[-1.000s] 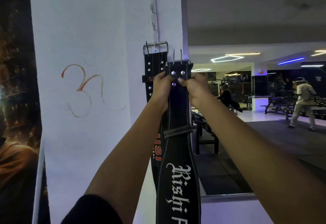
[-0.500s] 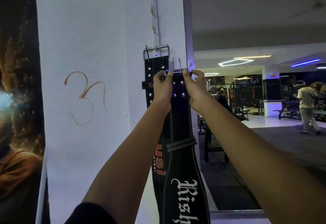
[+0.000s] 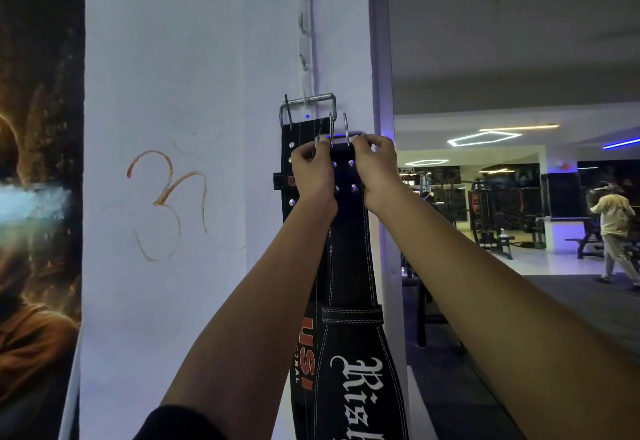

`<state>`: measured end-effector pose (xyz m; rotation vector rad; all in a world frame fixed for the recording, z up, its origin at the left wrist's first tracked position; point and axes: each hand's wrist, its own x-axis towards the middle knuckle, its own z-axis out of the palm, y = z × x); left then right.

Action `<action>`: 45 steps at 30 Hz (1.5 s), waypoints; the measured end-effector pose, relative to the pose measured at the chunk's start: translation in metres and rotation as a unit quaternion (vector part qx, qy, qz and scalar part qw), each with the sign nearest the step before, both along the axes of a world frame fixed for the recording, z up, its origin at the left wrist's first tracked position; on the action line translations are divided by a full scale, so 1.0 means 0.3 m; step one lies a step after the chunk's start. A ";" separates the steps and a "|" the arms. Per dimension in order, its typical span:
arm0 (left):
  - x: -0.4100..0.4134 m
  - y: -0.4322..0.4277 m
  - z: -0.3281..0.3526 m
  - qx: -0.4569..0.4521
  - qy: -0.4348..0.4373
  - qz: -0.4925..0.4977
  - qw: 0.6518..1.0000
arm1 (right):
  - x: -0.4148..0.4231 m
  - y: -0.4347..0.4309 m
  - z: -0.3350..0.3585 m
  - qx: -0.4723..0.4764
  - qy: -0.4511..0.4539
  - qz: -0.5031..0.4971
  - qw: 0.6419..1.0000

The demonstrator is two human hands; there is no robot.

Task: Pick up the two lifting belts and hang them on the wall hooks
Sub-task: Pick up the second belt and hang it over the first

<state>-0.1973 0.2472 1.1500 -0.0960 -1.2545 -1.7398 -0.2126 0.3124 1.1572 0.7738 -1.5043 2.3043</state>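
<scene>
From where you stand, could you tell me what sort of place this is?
Most likely a gym: weight machines and a bench fill the room behind, and two lifting belts hang by the wall hooks.

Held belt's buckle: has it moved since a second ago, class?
Yes: the held buckle shifted left toward the hook rail, now overlapping the hung belt's buckle.

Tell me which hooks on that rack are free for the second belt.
Free: the three upper hooks on the white rack, above the hung belt's buckle. Crowded: the lowest hook carries that buckle, and both hands hold the second belt just below it.
</scene>
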 end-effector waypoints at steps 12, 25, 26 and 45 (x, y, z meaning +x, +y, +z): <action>-0.124 -0.168 0.222 -0.046 0.088 0.028 0.995 | -0.157 -0.172 0.217 -0.066 0.113 -0.050 0.990; -0.236 -0.379 0.591 -0.087 0.112 0.026 0.990 | -0.280 -0.313 0.591 -0.067 0.153 -0.120 0.979; -0.244 -0.388 0.605 -0.084 0.106 0.029 0.990 | -0.291 -0.318 0.602 -0.067 0.150 -0.122 0.979; -0.190 -0.412 0.540 -0.105 0.050 -0.049 0.992 | -0.242 -0.319 0.528 -0.094 0.052 -0.117 0.987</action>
